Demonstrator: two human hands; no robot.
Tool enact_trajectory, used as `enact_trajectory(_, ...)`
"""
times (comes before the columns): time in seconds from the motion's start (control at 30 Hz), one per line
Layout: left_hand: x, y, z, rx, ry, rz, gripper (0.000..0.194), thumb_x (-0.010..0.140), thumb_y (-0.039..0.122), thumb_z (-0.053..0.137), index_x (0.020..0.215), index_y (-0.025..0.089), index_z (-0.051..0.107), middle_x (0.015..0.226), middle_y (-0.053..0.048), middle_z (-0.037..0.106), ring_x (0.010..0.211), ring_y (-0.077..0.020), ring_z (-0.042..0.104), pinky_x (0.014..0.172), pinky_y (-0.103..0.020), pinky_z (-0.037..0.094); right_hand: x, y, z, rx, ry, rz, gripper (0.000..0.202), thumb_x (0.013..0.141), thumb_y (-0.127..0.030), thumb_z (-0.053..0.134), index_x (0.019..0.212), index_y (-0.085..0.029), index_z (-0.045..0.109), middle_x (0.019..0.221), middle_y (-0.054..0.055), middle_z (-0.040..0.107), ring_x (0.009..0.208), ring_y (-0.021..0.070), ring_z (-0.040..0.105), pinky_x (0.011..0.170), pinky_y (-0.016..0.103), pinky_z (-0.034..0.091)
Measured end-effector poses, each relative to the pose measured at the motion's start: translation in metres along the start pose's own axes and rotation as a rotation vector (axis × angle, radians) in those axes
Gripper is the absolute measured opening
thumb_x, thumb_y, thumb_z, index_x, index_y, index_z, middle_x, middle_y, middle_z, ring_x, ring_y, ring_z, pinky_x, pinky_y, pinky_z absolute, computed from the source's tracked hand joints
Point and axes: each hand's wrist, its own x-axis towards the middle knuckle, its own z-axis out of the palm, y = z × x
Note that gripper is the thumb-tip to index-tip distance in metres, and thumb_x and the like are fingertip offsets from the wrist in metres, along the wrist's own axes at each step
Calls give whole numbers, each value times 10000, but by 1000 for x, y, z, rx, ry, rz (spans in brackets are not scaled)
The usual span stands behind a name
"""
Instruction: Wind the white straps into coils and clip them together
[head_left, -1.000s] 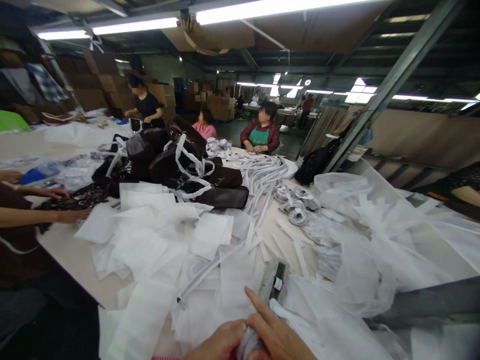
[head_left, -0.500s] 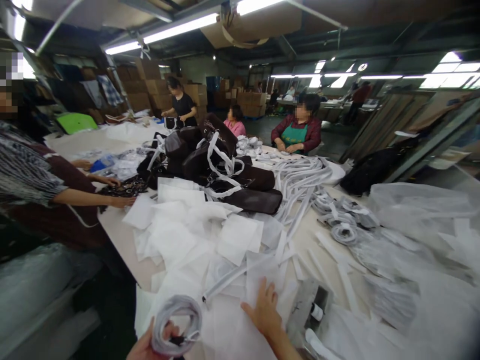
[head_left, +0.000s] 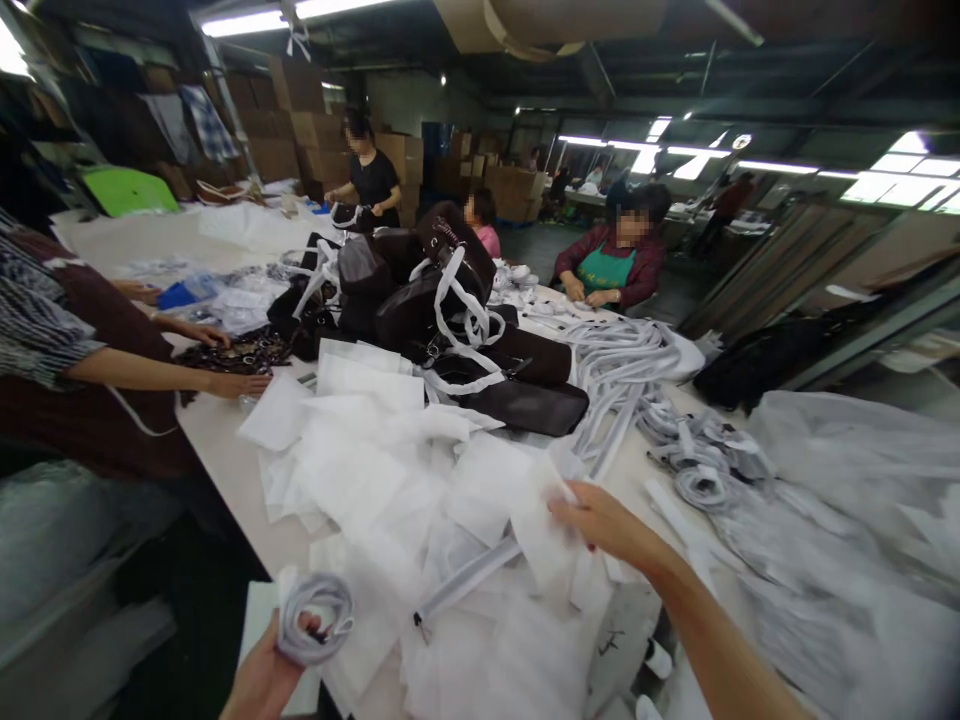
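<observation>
In my left hand [head_left: 264,668] is a coiled strap [head_left: 319,612] wrapped in pale covering, with a metal hook showing at its side. My right hand [head_left: 607,525] reaches over the pile and pinches a thin white sheet [head_left: 541,520], whose edge is lifted. Beneath lies a heap of similar loose white sheets [head_left: 360,470]. Between my hands, a straight wrapped strap [head_left: 469,578] with a dark end rests on the sheets. Near my right forearm stands a grey box [head_left: 621,640] with a small white bottle [head_left: 658,660] beside it.
Dark brown bags [head_left: 517,400] with white-wrapped handles are piled mid-table. Long wrapped straps [head_left: 615,370] and coiled straps [head_left: 701,487] lie to the right, near clear plastic [head_left: 847,440]. A co-worker's arm [head_left: 165,375] reaches in from the left; other people sit or stand beyond.
My right hand has moved forward and right and taken hold of a white sheet, lifting its edge. My left hand has shifted left with the coiled strap. The view has turned slightly.
</observation>
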Motion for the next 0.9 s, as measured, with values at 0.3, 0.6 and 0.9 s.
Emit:
enact_trajectory(0.3,69,1,112,-75,-81,153,346,947,145,343,739,112,618,587,-27,634,515,-126,595,535,-244,567,35,21,33,164,130,-2,544,832,-526,482,1236,-166,542,1147,136,653,1066,254,612,856,404,542)
enact_trajectory(0.6,128,43,216,-57,-152,269,330,995,240,346,812,129,598,661,27,610,554,-79,578,571,-221,530,-54,133,163,-244,-84,310,511,742,-195,569,1252,-171,598,1343,163,581,1264,315,527,1071,430,429)
enact_trajectory(0.9,82,62,183,213,-262,200,340,954,162,376,747,104,640,618,-35,667,562,-136,620,554,-232,548,-54,143,196,-452,-37,360,908,644,-108,621,1483,-227,295,1582,128,215,1357,321,409,1057,466,428)
